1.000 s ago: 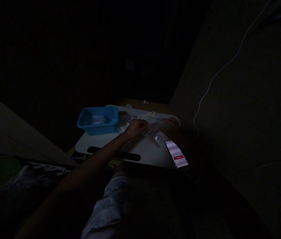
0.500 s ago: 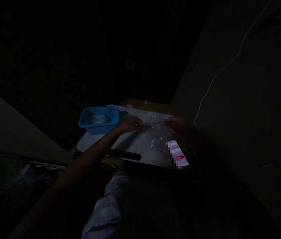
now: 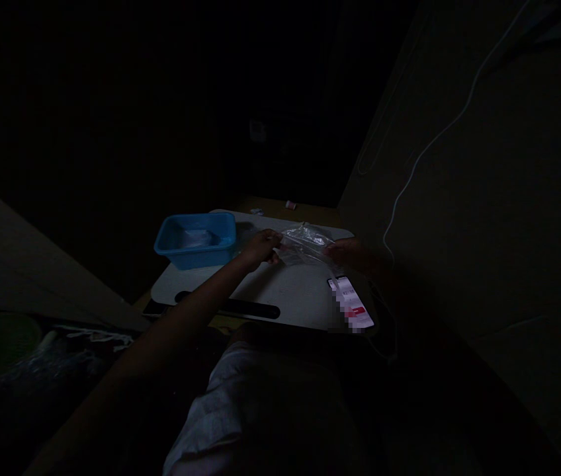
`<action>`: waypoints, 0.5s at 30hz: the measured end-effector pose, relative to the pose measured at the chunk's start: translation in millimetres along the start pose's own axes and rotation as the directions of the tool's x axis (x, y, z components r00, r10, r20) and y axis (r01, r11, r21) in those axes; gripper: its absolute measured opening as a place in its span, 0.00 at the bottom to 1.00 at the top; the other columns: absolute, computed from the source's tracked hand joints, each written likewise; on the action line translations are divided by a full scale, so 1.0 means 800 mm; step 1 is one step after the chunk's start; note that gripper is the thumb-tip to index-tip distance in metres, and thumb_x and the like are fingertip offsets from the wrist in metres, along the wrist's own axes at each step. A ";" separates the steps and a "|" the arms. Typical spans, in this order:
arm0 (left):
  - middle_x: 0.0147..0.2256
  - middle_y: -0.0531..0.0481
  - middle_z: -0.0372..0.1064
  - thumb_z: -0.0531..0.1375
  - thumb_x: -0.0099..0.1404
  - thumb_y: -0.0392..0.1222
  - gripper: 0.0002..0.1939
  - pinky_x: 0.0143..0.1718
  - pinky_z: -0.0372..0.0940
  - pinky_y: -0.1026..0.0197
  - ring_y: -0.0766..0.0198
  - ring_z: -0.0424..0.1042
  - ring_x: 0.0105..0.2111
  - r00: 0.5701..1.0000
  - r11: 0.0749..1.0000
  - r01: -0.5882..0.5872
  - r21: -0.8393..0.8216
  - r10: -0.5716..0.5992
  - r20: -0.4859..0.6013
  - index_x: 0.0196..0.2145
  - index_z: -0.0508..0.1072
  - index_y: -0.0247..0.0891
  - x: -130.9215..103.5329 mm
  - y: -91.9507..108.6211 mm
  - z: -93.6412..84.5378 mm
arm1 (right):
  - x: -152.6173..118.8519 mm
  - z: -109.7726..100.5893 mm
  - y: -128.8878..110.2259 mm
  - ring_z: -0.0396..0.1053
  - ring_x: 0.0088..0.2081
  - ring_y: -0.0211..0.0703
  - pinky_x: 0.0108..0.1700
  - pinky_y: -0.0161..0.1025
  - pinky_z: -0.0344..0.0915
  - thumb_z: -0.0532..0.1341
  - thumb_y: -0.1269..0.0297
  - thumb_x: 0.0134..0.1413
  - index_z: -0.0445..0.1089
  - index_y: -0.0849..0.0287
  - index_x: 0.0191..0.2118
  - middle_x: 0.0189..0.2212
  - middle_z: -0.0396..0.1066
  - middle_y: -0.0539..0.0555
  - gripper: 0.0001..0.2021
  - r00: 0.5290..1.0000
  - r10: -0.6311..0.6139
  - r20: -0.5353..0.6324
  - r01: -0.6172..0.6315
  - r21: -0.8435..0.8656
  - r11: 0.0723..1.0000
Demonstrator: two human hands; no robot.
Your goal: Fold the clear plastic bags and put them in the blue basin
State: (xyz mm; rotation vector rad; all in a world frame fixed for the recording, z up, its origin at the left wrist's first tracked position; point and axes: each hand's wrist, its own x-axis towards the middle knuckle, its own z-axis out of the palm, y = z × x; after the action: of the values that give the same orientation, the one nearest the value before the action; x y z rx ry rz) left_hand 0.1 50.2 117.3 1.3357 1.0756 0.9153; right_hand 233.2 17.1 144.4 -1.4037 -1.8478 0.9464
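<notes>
Near the left edge of the table (image 3: pixel 295 307), toward the far corner: a blue tub (image 3: pixel 204 259) with a pale bundle (image 3: pixel 198 237) inside, probably set there for easy reach while leaving the middle to the hands. Over the far half, right of centre: clear plastic (image 3: pixel 305 243), held from both ends, apparently to hold so limp a thing spread; bag or loose sheet, hard to tell. At the near right corner: a phone (image 3: pixel 356 303), screen lit and facing up, likely placed for reading at a glance.

Left hand (image 3: pixel 262 246): narrowed, fingertips pinching the left end of the plastic, lower fingers loosely curled. Right hand (image 3: pixel 347 252): nearly closed on the right end, thumb and fingers together; too deep in shadow to tell the exact grip.
</notes>
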 end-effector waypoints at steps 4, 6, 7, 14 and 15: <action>0.29 0.49 0.70 0.55 0.63 0.40 0.06 0.22 0.64 0.68 0.68 0.72 0.22 0.994 0.992 0.051 -0.111 -0.040 0.102 0.32 0.60 0.36 0.008 0.004 -0.002 | 0.021 -0.001 0.013 0.68 0.26 0.40 0.27 0.34 0.61 0.62 0.55 0.38 0.72 0.59 0.20 0.19 0.71 0.51 0.12 0.996 -0.084 -0.042 0.077 -0.138 0.987; 0.28 0.50 0.70 0.57 0.61 0.40 0.08 0.26 0.66 0.65 0.66 0.72 0.25 0.992 0.993 0.033 -0.117 -0.018 0.123 0.29 0.61 0.35 0.017 0.009 -0.002 | 0.035 0.000 0.017 0.69 0.28 0.42 0.29 0.34 0.62 0.62 0.56 0.39 0.72 0.59 0.20 0.20 0.71 0.50 0.11 0.991 -0.104 -0.089 0.088 -0.172 0.981; 0.28 0.50 0.70 0.59 0.60 0.40 0.09 0.27 0.66 0.64 0.66 0.72 0.26 0.992 0.994 0.014 -0.111 0.000 0.124 0.28 0.61 0.35 0.023 0.012 -0.003 | 0.041 0.001 0.017 0.69 0.28 0.42 0.29 0.35 0.62 0.61 0.57 0.40 0.73 0.59 0.21 0.20 0.71 0.50 0.11 0.987 -0.107 -0.123 0.084 -0.179 0.980; 0.30 0.50 0.70 0.64 0.51 0.47 0.14 0.39 0.65 0.59 0.63 0.70 0.35 0.949 0.948 -0.314 0.042 0.315 -0.018 0.24 0.67 0.33 0.040 0.016 -0.022 | 0.044 0.013 0.021 0.70 0.30 0.44 0.34 0.38 0.66 0.57 0.59 0.47 0.74 0.60 0.32 0.27 0.74 0.54 0.12 0.915 -0.119 -0.386 0.057 -0.168 0.984; 0.31 0.49 0.71 0.64 0.50 0.48 0.14 0.42 0.64 0.59 0.63 0.70 0.37 0.932 0.930 -0.357 0.092 0.361 -0.029 0.23 0.68 0.34 0.035 0.009 -0.025 | 0.037 0.018 0.026 0.71 0.33 0.45 0.37 0.39 0.66 0.57 0.59 0.47 0.73 0.60 0.32 0.30 0.74 0.55 0.11 0.908 -0.141 -0.394 0.074 -0.178 0.981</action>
State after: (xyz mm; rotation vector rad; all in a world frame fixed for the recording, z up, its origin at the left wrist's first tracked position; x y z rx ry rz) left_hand -10.8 82.9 123.7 1.6233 0.9263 1.1835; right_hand 224.8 46.7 120.8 -1.4457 -1.6879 0.4151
